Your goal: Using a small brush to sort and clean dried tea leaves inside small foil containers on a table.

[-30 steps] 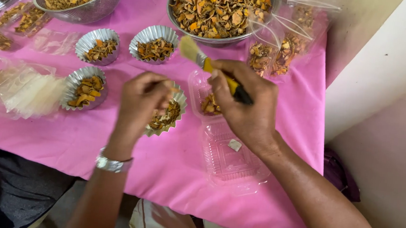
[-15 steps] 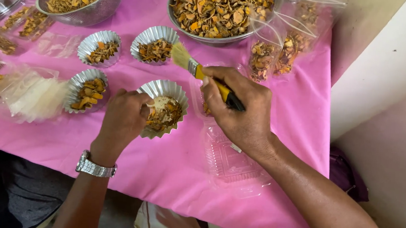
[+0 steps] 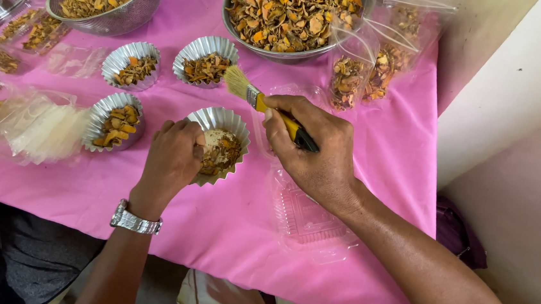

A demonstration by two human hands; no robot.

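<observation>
My left hand point(image 3: 171, 157), with a silver watch on the wrist, grips the near rim of a fluted foil cup point(image 3: 220, 143) and tilts it; orange-brown dried chips lie inside. My right hand point(image 3: 314, 150) holds a small paintbrush point(image 3: 258, 101) with a yellow and black handle, its pale bristles pointing up and left, just above the tilted cup. Three more foil cups with chips stand on the pink cloth: one at far centre point(image 3: 205, 60), one to its left point(image 3: 131, 64) and one nearer me on the left point(image 3: 114, 121).
Two large metal bowls point(image 3: 110, 20) point(image 3: 291, 54) heaped with dried chips stand at the back. Filled clear bags point(image 3: 367, 66) are at the back right, a clear plastic clamshell box point(image 3: 307, 216) lies under my right wrist, empty bags point(image 3: 37, 128) on the left. The pink table point(image 3: 225, 232) ends near a white wall on the right.
My left hand has slid from over the foil cup to its near rim, uncovering the chips inside. The brush hand has shifted slightly left above the cup.
</observation>
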